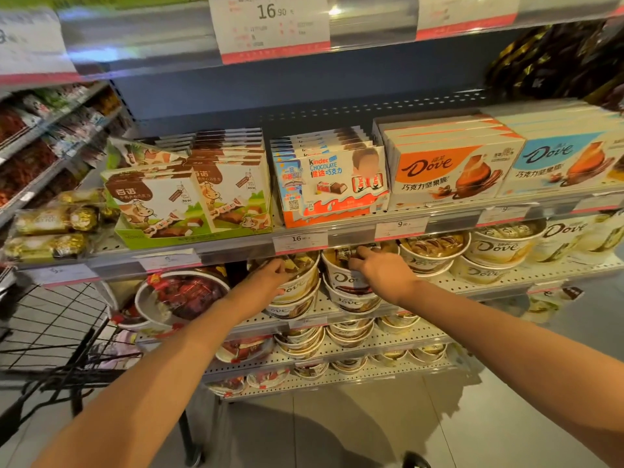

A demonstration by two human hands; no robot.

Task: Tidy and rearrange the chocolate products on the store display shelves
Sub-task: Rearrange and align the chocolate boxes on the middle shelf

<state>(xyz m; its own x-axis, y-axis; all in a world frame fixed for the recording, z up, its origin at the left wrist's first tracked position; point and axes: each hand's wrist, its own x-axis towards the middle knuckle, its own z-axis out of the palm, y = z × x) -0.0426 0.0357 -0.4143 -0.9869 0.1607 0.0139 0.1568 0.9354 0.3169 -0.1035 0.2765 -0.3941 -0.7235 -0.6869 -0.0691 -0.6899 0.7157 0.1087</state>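
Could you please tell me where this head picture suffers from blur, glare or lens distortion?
Head view: the top shelf edge is motion-smeared with bright glare streaks, and its price tag is only partly legible; the wide lens bows the shelves towards the corners; the Kinder box is sharp; both the left hand and the right hand on the Dove tubs sit in shelf shadow.

A large price tag [270, 27] on the top shelf edge reads "16.90". On the middle shelf, the white and orange box [341, 184] says "Kinder CHOCOLATE" with Chinese characters; the orange box [452, 170] and the blue box [567, 160] beside it both say "Dove". Small tags on the rail below read "16.90" [300, 240] and "9.90" [401, 226]. On the next shelf down, the cream tubs [351, 282] carry "Dove", as does the tub further right [499, 248]
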